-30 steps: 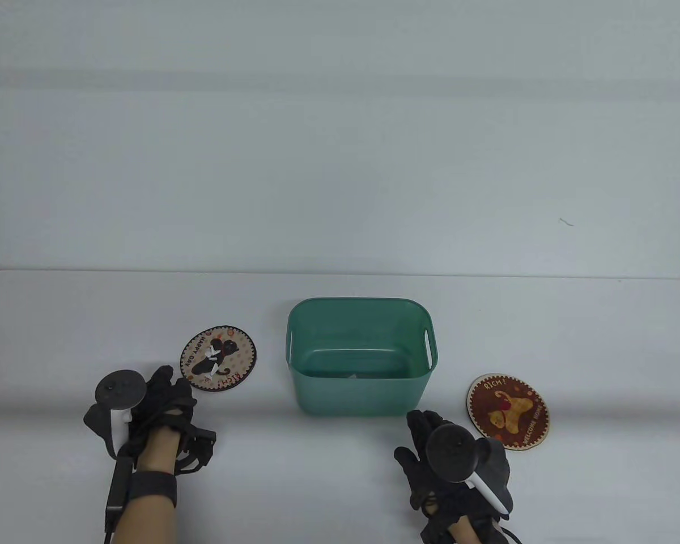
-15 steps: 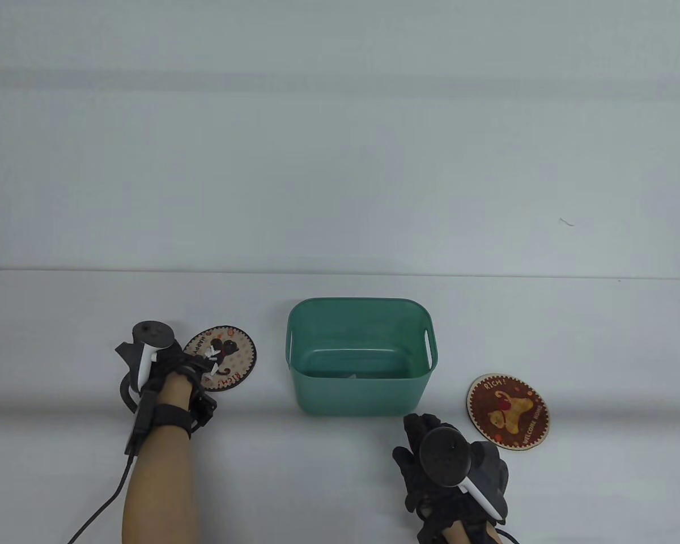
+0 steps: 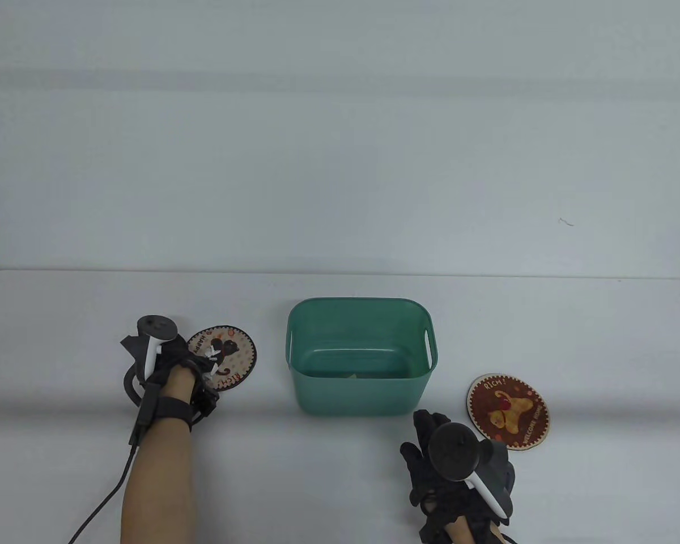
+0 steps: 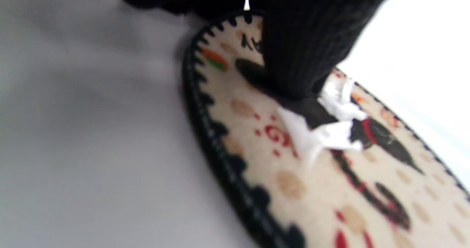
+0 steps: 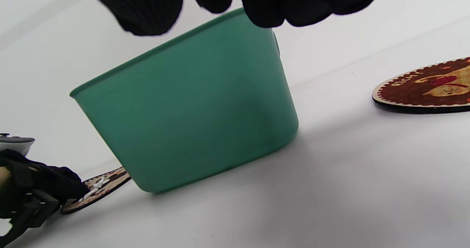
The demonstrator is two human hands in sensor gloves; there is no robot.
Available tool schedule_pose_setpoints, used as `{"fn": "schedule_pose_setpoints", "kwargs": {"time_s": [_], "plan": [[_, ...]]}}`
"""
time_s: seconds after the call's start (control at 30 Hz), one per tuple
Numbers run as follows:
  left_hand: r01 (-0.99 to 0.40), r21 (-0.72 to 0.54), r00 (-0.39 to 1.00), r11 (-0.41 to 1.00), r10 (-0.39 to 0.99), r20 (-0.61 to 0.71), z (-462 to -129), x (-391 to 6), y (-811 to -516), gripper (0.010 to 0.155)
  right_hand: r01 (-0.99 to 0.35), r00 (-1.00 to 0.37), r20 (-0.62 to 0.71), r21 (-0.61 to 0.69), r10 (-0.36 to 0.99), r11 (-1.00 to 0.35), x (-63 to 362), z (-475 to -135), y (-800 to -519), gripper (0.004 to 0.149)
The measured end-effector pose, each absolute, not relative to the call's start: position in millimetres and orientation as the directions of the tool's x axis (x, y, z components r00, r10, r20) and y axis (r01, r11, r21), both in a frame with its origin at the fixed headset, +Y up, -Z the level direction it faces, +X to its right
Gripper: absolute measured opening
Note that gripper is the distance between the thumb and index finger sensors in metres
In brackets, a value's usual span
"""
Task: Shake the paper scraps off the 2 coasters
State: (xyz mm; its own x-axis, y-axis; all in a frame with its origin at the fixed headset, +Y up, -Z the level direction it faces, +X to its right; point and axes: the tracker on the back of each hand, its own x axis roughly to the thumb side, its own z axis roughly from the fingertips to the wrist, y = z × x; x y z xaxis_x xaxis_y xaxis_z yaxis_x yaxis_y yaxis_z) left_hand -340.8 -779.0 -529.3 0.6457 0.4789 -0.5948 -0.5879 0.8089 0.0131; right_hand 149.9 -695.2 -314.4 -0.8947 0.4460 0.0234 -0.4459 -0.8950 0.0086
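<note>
The left coaster (image 3: 233,357), round with a dark cat picture and a black rim, lies left of the bin with white paper scraps (image 3: 211,357) on it. My left hand (image 3: 175,358) is at its left edge. In the left wrist view a gloved fingertip (image 4: 301,57) presses on the coaster face (image 4: 293,189) beside the scraps (image 4: 323,130), with other fingers at the rim. The right coaster (image 3: 510,411), dark red, lies flat with no scraps showing. My right hand (image 3: 430,447) rests on the table left of it, fingers relaxed, holding nothing.
A green plastic bin (image 3: 360,300) with side handles stands between the coasters, with a small scrap on its floor. In the right wrist view its wall (image 5: 191,108) fills the middle, with the red coaster (image 5: 429,88) to the right. The white table ends at a grey wall.
My left hand moved forward from the table's near side to the left coaster's edge and settled on it. The right hand only shifted slightly.
</note>
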Motion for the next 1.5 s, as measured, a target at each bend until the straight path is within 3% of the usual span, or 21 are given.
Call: {"fn": "schedule_pose_setpoints", "kwargs": {"time_s": [0.1,0.17,0.3,0.37,0.57,0.73,0.9,1.07,1.2,1.33,1.5], "plan": [[-0.55,0.026,0.678,0.835,0.464,-0.57,-528.9,-344.0,-776.7,0.075,-0.457,-0.89,0.015,-0.004,0.456,-0.89,150.3,-315.2,-695.7,0.065],[-0.625,0.073,0.613,0.777,0.547,-0.57,-524.1,-349.0,-778.7,0.078,-0.457,-0.889,0.006,-0.004,0.457,-0.889,152.1,-316.8,-697.6,0.065],[-0.694,0.079,0.555,0.716,0.602,-0.574,-511.4,-358.3,-778.1,0.051,-0.483,-0.876,-0.029,0.008,0.482,-0.876,160.1,-321.3,-701.8,0.064],[-0.744,0.134,0.488,0.654,0.669,-0.56,-502.2,-362.0,-778.4,0.043,-0.489,-0.871,-0.044,0.002,0.489,-0.872,164.4,-323.2,-703.7,0.063],[-0.916,0.27,0.143,0.298,0.869,-0.473,-467.5,-362.0,-776.8,0.042,-0.506,-0.859,-0.081,-0.009,0.505,-0.862,175.2,-329.1,-712.1,0.063],[-0.922,0.346,0.044,0.171,0.937,-0.345,-441.1,-350.2,-752.5,0.044,-0.516,-0.852,-0.102,-0.002,0.513,-0.857,180.1,-333.6,-720.3,0.06],[-0.927,0.361,0.022,0.099,0.977,-0.212,-417.8,-342.6,-699.7,0.046,-0.579,-0.811,-0.097,-0.013,0.577,-0.815,186.2,-333.4,-725.1,0.057],[-0.947,0.319,0.001,0.028,0.996,-0.085,-398.6,-323.6,-660.2,0.047,-0.647,-0.758,-0.095,-0.01,0.645,-0.762,190.0,-332.9,-725.2,0.057],[-0.974,0.224,0.036,0.039,0.999,-0.017,-383.7,-292.7,-642.0,0.047,-0.783,-0.619,-0.144,0.041,0.772,-0.62,191.0,-331.8,-729.9,0.059],[-0.991,0.13,0.023,0.022,1.0,0.012,-373.7,-255.2,-643.9,0.048,-0.828,-0.56,-0.144,0.063,0.816,-0.558,189.1,-331.6,-731.0,0.06],[-1.0,0.003,-0.018,-0.018,1.0,0.02,-361.3,-198.7,-667.5,0.048,-0.898,-0.441,-0.14,0.065,0.887,-0.436,187.7,-330.8,-729.2,0.06]]}}
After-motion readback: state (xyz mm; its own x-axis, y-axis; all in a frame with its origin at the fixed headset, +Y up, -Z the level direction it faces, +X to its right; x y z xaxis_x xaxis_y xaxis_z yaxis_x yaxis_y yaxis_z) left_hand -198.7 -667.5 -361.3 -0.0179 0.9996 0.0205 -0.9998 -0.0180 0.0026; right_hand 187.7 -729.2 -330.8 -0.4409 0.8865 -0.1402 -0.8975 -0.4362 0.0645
